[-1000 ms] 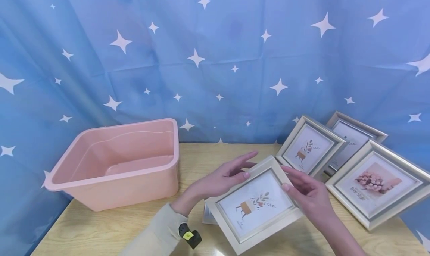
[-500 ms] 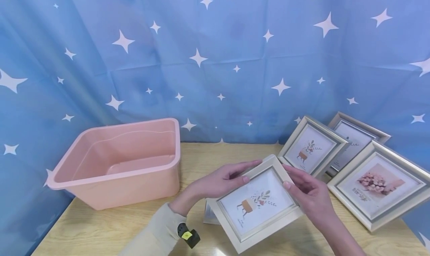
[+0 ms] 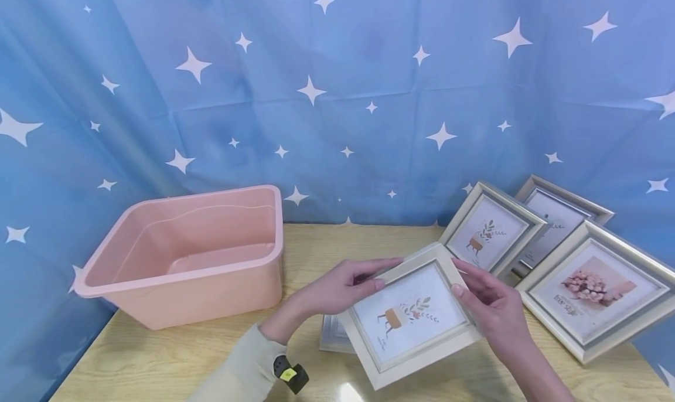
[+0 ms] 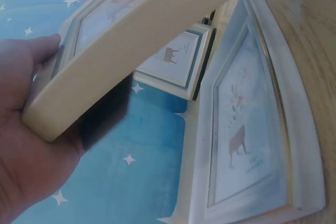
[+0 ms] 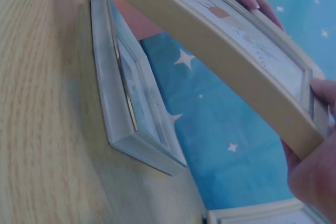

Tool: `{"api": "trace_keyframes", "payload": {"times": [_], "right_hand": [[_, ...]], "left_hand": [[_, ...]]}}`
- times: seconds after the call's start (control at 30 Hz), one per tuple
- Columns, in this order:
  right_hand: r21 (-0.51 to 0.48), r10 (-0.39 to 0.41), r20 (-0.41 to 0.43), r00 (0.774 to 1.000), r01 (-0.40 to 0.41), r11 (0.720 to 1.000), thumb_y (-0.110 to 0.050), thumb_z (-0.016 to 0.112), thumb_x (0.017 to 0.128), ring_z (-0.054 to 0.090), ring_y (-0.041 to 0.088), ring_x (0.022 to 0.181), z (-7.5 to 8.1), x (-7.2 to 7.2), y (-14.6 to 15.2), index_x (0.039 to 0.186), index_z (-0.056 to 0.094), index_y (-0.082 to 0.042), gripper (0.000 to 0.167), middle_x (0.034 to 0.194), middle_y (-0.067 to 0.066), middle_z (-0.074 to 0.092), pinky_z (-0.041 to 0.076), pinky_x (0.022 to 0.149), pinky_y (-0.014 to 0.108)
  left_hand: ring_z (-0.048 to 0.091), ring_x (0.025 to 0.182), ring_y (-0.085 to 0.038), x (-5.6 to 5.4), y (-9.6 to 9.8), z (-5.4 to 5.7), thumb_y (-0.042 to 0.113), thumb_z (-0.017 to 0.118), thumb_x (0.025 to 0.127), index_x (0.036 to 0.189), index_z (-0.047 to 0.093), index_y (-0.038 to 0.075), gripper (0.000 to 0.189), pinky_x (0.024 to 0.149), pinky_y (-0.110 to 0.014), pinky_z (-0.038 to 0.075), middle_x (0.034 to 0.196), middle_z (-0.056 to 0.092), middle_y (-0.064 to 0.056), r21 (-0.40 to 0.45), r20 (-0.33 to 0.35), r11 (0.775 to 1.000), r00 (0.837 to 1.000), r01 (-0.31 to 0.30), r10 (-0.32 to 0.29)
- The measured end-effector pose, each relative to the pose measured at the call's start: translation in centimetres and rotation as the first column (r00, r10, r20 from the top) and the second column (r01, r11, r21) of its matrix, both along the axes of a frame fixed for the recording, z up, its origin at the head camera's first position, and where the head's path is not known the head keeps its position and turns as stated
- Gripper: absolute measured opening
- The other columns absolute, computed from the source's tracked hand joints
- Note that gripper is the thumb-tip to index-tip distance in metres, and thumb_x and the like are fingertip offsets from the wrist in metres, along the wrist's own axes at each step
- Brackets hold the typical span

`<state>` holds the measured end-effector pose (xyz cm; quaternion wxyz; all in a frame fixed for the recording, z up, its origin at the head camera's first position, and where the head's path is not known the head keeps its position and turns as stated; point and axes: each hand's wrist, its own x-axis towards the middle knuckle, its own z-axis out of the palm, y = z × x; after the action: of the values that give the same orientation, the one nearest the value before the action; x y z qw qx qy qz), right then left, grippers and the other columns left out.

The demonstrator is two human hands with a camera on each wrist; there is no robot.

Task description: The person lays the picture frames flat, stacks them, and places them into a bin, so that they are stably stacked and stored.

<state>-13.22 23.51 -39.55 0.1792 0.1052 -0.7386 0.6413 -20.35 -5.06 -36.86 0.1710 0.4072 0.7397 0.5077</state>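
Both hands hold a cream picture frame [image 3: 413,317], tilted above the table, its print of a plant in an orange pot facing up. My left hand [image 3: 340,288] grips its upper left edge, thumb on the front and fingers behind. On the upper right edge, my right hand [image 3: 493,311] pinches it with the thumb on the front border. A dark piece [image 4: 107,114] shows behind the held frame in the left wrist view. Below it, a second frame [image 3: 333,334] lies on the table, mostly covered in the head view; the right wrist view shows that lying frame [image 5: 139,93] edge-on.
A pink plastic tub [image 3: 179,296] stands at the left on the wooden table [image 3: 327,241]. Three frames stand at the right: a small one [image 3: 493,229], one behind it [image 3: 559,208] and a larger flower-print one [image 3: 590,290]. A blue star-patterned curtain [image 3: 358,179] hangs behind.
The held frame has shifted slightly right and up with both hands still on it. More of the frame lying beneath shows at its left. The standing frames and tub stay put.
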Motion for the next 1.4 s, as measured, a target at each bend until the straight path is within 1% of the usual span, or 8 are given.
{"api": "trace_keyframes", "payload": {"times": [0.27, 0.4, 0.57, 0.83, 1.0, 1.1, 1.27, 1.4], "right_hand": [[0.055, -0.1, 0.067, 0.993, 0.096, 0.994, 0.004, 0.066, 0.096, 0.069, 0.011, 0.078, -0.6, 0.3, 0.0, 0.137, 0.064, -0.006, 0.042, 0.106, -0.013, 0.076, 0.056, 0.063, 0.022], [-0.033, -0.092, 0.095, 0.991, 0.096, 0.995, 0.004, 0.066, 0.097, 0.072, 0.009, 0.081, -1.0, 0.2, -0.2, 0.136, 0.065, -0.007, 0.041, 0.107, -0.013, 0.076, 0.058, 0.063, 0.023], [-0.106, -0.037, 0.137, 0.99, 0.052, 0.993, 0.004, 0.065, 0.097, 0.074, 0.011, 0.085, -1.5, -0.1, -0.6, 0.137, 0.065, -0.009, 0.041, 0.11, -0.014, 0.075, 0.061, 0.064, 0.03], [0.02, -0.043, 0.238, 0.97, 0.039, 0.999, -0.002, 0.067, 0.098, 0.072, 0.009, 0.092, -1.8, -0.2, -1.0, 0.143, 0.053, -0.003, 0.047, 0.107, -0.014, 0.074, 0.06, 0.075, 0.027], [-0.002, 0.011, 0.277, 0.961, -0.011, 1.0, 0.003, 0.068, 0.095, 0.072, 0.014, 0.091, -2.2, -0.1, -1.5, 0.143, 0.048, 0.001, 0.051, 0.108, -0.004, 0.073, 0.06, 0.075, 0.03], [-0.015, 0.039, 0.297, 0.954, -0.036, 0.999, 0.007, 0.067, 0.093, 0.073, 0.017, 0.089, -2.5, 0.0, -1.8, 0.143, 0.046, 0.002, 0.055, 0.113, 0.006, 0.071, 0.061, 0.072, 0.033], [0.041, 0.021, 0.351, 0.936, -0.037, 0.998, 0.008, 0.069, 0.089, 0.072, 0.018, 0.087, -3.0, 0.0, -2.1, 0.144, 0.046, 0.003, 0.06, 0.124, 0.026, 0.065, 0.06, 0.074, 0.031], [0.114, -0.006, 0.386, 0.923, -0.041, 0.993, 0.009, 0.073, 0.086, 0.071, 0.024, 0.087, -3.5, -0.2, -2.5, 0.143, 0.046, 0.005, 0.063, 0.128, 0.031, 0.062, 0.059, 0.074, 0.029]], "left_hand": [[0.072, 0.087, -0.009, 0.5, -1.2, -2.0, 0.018, 0.053, 0.109, 0.152, 0.052, 0.021, 0.044, 0.08, -0.028, 0.059, 0.144, 0.06, -0.005, 0.026, 0.042, 0.994, 0.994, -0.104, 0.103], [0.071, 0.095, -0.01, 0.5, -1.8, -2.5, 0.017, 0.057, 0.107, 0.147, 0.059, 0.017, 0.04, 0.085, -0.028, 0.058, 0.142, 0.062, -0.007, 0.054, 0.067, 0.982, 0.982, -0.182, 0.179], [0.071, 0.097, -0.013, 0.2, -2.2, -2.8, 0.017, 0.059, 0.106, 0.141, 0.064, 0.013, 0.036, 0.082, -0.028, 0.058, 0.132, 0.067, -0.011, 0.071, 0.096, 0.966, 0.966, -0.249, 0.242], [0.07, 0.103, -0.016, -0.4, -2.3, -3.6, 0.018, 0.064, 0.103, 0.132, 0.072, 0.013, 0.03, 0.086, -0.029, 0.057, 0.131, 0.068, -0.009, 0.055, 0.123, 0.93, 0.926, -0.364, 0.356], [0.067, 0.112, -0.019, -1.2, -2.4, -4.3, 0.02, 0.065, 0.102, 0.126, 0.075, 0.015, 0.026, 0.093, -0.034, 0.055, 0.129, 0.07, -0.006, 0.039, 0.078, 0.899, 0.898, -0.437, 0.433], [0.066, 0.114, -0.022, -1.6, -2.5, -4.7, 0.019, 0.065, 0.102, 0.125, 0.076, 0.014, 0.026, 0.094, -0.037, 0.054, 0.129, 0.07, -0.007, 0.033, 0.063, 0.89, 0.89, -0.454, 0.452], [0.067, 0.11, -0.024, -2.2, -2.5, -5.3, 0.018, 0.067, 0.101, 0.123, 0.076, 0.011, 0.025, 0.089, -0.035, 0.056, 0.127, 0.07, -0.01, 0.027, 0.074, 0.881, 0.88, -0.472, 0.469], [0.067, 0.111, -0.026, -2.7, -2.4, -5.9, 0.014, 0.068, 0.099, 0.12, 0.077, 0.009, 0.023, 0.086, -0.033, 0.056, 0.124, 0.072, -0.011, 0.012, 0.064, 0.865, 0.864, -0.501, 0.499]]}}
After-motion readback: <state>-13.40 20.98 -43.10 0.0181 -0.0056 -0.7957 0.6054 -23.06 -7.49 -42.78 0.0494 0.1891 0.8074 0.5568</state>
